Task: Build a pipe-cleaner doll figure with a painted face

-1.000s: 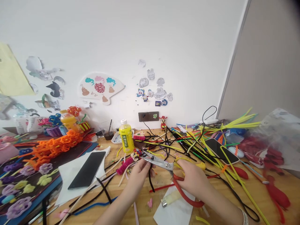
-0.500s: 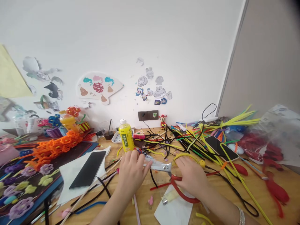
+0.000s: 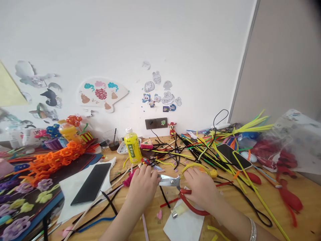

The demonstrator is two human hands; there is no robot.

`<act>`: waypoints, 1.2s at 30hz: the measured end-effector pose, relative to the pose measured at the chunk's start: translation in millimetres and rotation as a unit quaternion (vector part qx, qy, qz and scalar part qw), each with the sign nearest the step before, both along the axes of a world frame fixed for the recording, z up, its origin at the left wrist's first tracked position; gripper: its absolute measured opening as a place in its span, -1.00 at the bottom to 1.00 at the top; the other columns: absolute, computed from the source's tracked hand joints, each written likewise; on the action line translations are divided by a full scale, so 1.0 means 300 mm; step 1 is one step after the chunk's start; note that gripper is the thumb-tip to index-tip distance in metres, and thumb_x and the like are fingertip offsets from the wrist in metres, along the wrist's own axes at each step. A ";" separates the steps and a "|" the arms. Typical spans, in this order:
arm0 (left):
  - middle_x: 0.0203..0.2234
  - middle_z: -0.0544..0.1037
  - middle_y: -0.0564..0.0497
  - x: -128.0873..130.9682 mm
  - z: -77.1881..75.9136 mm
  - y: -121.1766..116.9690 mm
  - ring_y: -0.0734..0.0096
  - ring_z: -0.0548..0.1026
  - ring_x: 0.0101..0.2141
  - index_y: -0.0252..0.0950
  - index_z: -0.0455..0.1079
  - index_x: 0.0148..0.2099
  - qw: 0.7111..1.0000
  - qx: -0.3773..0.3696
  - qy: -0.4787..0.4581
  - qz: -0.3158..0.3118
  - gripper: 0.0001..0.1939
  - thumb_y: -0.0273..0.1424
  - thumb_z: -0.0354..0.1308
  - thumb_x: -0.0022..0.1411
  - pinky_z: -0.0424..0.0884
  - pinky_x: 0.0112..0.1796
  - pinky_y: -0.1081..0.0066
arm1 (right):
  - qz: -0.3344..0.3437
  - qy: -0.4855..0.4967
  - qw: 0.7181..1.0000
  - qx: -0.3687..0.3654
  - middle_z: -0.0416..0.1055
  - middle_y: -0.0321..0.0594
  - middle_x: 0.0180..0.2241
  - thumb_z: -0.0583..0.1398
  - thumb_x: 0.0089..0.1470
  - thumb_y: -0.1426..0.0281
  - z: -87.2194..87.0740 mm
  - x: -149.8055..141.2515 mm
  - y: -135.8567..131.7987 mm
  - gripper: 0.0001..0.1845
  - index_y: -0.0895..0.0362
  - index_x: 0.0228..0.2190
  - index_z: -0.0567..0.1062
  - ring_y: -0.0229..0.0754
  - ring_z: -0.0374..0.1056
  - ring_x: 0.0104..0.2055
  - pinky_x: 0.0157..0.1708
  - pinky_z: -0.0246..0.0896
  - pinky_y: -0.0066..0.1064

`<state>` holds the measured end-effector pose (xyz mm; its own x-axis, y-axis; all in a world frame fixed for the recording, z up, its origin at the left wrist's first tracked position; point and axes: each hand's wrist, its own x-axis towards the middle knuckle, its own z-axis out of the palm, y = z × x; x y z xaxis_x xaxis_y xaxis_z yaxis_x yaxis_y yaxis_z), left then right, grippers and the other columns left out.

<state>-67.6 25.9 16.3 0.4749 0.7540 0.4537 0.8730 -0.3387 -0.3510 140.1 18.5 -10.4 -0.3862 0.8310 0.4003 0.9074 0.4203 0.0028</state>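
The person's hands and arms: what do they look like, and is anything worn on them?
These are ordinary human hands, left hand and right hand, with no gloves on either. No sleeves show on the left forearm or right forearm. A silvery bracelet circles the right arm near the wrist; none shows on the left.

A plain white wall [image 3: 195,43] rises behind a wooden table [image 3: 296,217], in soft, even light. A pale strip [image 3: 243,63] separates it from a greyer wall [image 3: 283,67] on the right side of the view. Yellow paper [image 3: 10,87] at the far left, a fan-shaped cutout [image 3: 101,94] and small stickers [image 3: 167,98] decorate the white surface, above a dark socket [image 3: 155,123] with a plug in it.
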 end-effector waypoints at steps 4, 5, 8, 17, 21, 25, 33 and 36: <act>-0.45 0.42 -0.06 -0.003 -0.009 0.006 0.19 0.35 -0.38 -0.24 0.35 -0.31 1.000 -0.023 0.004 -0.015 -0.83 -0.41 -0.08 0.19 0.21 -0.38 0.28 | 0.002 -0.005 1.000 0.000 0.34 -0.15 -0.33 0.23 -0.17 0.24 0.002 0.001 0.001 -0.68 0.15 -0.35 0.36 -0.03 0.20 -0.26 -0.36 0.07 -0.30; -0.45 0.42 -0.06 -0.004 -0.009 0.007 0.19 0.36 -0.38 -0.24 0.35 -0.32 0.999 -0.028 0.005 -0.017 -0.82 -0.40 -0.08 0.19 0.22 -0.38 0.28 | 0.002 -0.004 1.000 -0.003 0.34 -0.15 -0.34 0.23 -0.17 0.25 0.002 0.001 0.002 -0.69 0.15 -0.35 0.36 -0.03 0.20 -0.26 -0.35 0.07 -0.30; -0.44 0.43 -0.10 -0.006 0.000 0.009 0.18 0.38 -0.37 -0.29 0.36 -0.36 0.999 -0.035 -0.014 -0.004 -0.79 -0.36 -0.08 0.19 0.24 -0.37 0.26 | -0.001 0.014 1.000 -0.017 0.35 -0.15 -0.34 0.21 -0.16 0.26 -0.001 0.005 0.007 -0.72 0.15 -0.37 0.36 -0.03 0.22 -0.26 -0.34 0.08 -0.30; -0.64 0.48 -0.12 -0.027 0.026 0.007 0.22 0.45 -0.55 -0.29 0.35 -0.59 0.946 -0.234 -0.175 0.139 -0.48 -0.05 -0.18 0.13 0.19 -0.55 0.41 | -0.045 0.078 0.993 -0.077 0.38 -0.18 -0.34 0.19 -0.19 0.27 -0.006 0.027 0.032 -0.75 0.12 -0.40 0.35 -0.07 0.27 -0.25 -0.32 0.10 -0.35; -0.53 0.54 -0.14 -0.005 -0.043 0.017 0.17 0.49 -0.45 -0.28 0.41 -0.50 0.940 -0.261 -0.188 0.111 -0.68 -0.17 0.00 0.06 0.22 -0.51 0.41 | -0.057 0.087 0.991 -0.085 0.39 -0.17 -0.33 0.18 -0.18 0.29 -0.004 0.028 0.036 -0.76 0.13 -0.40 0.35 -0.07 0.28 -0.23 -0.30 0.08 -0.36; -0.49 0.52 -0.26 0.026 -0.102 0.032 0.05 0.49 -0.43 -0.38 0.40 -0.38 0.944 -0.233 -0.195 0.127 -0.58 -0.19 -0.17 0.16 0.25 -0.50 0.31 | -0.074 0.086 0.990 -0.089 0.39 -0.18 -0.35 0.16 -0.17 0.26 -0.006 0.026 0.037 -0.78 0.11 -0.43 0.34 -0.07 0.29 -0.25 -0.34 0.08 -0.37; -0.39 0.50 -0.24 0.061 -0.146 0.015 0.06 0.43 -0.33 -0.36 0.35 -0.36 0.939 -0.227 -0.245 0.078 -0.82 -0.39 -0.05 0.07 0.25 -0.33 0.22 | -0.100 0.100 0.984 -0.108 0.40 -0.18 -0.34 0.16 -0.17 0.22 0.000 0.030 0.040 -0.72 0.11 -0.38 0.35 -0.08 0.31 -0.25 -0.38 0.06 -0.39; -0.49 0.47 -0.16 0.052 -0.161 0.021 0.17 0.42 -0.40 -0.32 0.28 -0.48 0.921 -0.237 -0.301 0.071 -0.90 -0.46 -0.03 0.03 0.25 -0.35 0.26 | -0.109 0.118 0.980 -0.117 0.40 -0.20 -0.37 0.15 -0.16 0.23 0.007 0.035 0.040 -0.75 0.11 -0.39 0.35 -0.09 0.32 -0.29 -0.43 0.02 -0.42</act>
